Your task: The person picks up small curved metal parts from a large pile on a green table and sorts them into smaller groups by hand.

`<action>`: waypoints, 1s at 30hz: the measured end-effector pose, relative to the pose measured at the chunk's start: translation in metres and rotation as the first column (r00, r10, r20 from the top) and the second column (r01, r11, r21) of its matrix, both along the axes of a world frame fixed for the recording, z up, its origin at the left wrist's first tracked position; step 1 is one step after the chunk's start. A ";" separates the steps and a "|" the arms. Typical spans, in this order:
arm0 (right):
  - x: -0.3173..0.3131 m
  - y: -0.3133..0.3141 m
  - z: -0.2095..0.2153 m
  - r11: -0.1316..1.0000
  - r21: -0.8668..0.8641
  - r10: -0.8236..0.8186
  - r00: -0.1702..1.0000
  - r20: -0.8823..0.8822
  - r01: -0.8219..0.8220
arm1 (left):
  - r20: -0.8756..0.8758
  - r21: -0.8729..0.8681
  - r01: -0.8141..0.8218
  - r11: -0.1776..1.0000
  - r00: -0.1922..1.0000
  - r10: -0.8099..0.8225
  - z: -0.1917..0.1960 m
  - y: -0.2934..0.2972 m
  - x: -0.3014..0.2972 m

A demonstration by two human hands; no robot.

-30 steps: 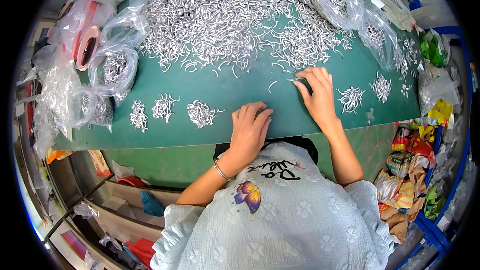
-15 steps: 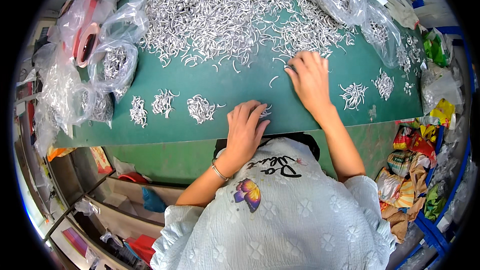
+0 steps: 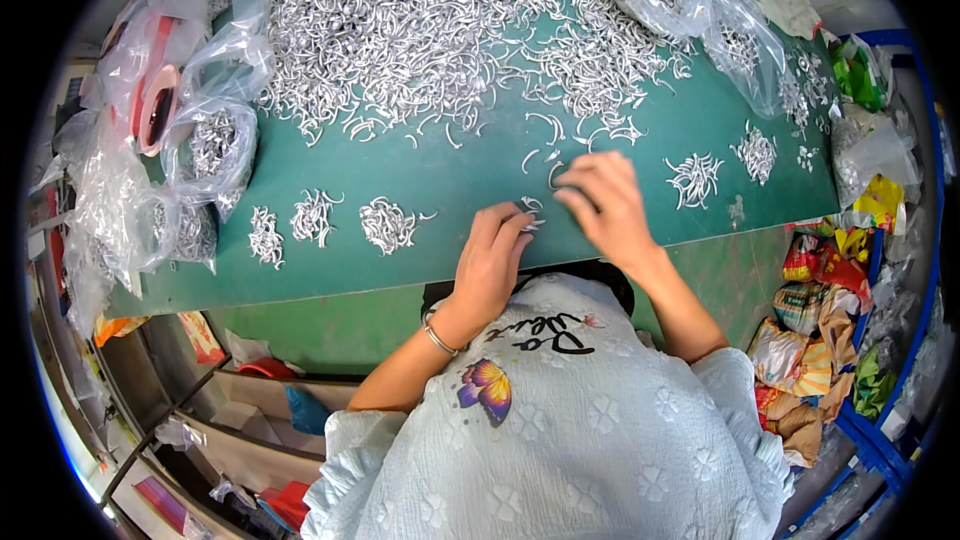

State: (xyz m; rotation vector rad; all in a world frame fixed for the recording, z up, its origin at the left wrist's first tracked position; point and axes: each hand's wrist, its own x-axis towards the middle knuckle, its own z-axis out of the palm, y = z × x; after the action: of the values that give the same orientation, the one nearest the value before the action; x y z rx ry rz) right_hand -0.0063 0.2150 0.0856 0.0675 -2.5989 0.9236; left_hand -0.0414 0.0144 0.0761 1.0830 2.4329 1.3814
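Clips (image 3: 532, 215), small curved silver ones, lay pinched between both hands.
Left hand (image 3: 492, 262) and right hand (image 3: 607, 208) hid their count.

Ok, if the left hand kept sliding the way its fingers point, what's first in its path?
The left hand points up and right; first come the few curved metal pieces at its fingertips, then probably the right hand just beyond.

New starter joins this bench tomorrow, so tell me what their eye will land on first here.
First, the huge heap of small curved silver metal pieces covering the far half of the green table. Next, the left hand and right hand meeting at the near edge over a few pieces. Then the small sorted clusters in a row at near left, and clear bags of pieces along the left side.
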 end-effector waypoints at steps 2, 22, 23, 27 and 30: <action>-0.003 0.015 0.002 0.987 0.029 -0.159 0.987 -0.025 0.159 | -0.069 -0.063 -0.024 0.998 0.997 0.019 0.008 0.006 0.000; -0.019 -0.048 -0.008 0.985 -0.067 -0.138 0.964 0.226 0.157 | -0.073 -0.024 0.048 0.999 0.996 -0.050 0.003 0.003 0.000; -0.027 -0.055 -0.010 0.978 -0.181 -0.067 0.980 0.190 0.102 | -0.070 -0.024 0.049 0.999 0.996 -0.050 0.002 0.002 0.000; -0.044 -0.037 -0.004 0.859 -0.502 0.183 0.977 0.113 -0.103 | -0.075 -0.027 0.064 0.998 0.995 -0.065 0.002 0.002 -0.001; -0.040 -0.005 -0.002 0.943 -0.078 -0.320 0.946 0.062 0.324 | -0.077 -0.029 0.056 0.998 0.995 -0.058 0.003 0.001 0.000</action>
State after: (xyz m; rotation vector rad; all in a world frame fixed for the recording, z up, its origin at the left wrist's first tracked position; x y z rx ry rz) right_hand -0.0460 0.2101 0.0838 -0.3974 -2.5049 0.9235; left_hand -0.0410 0.0158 0.0790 1.2121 2.4460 1.3093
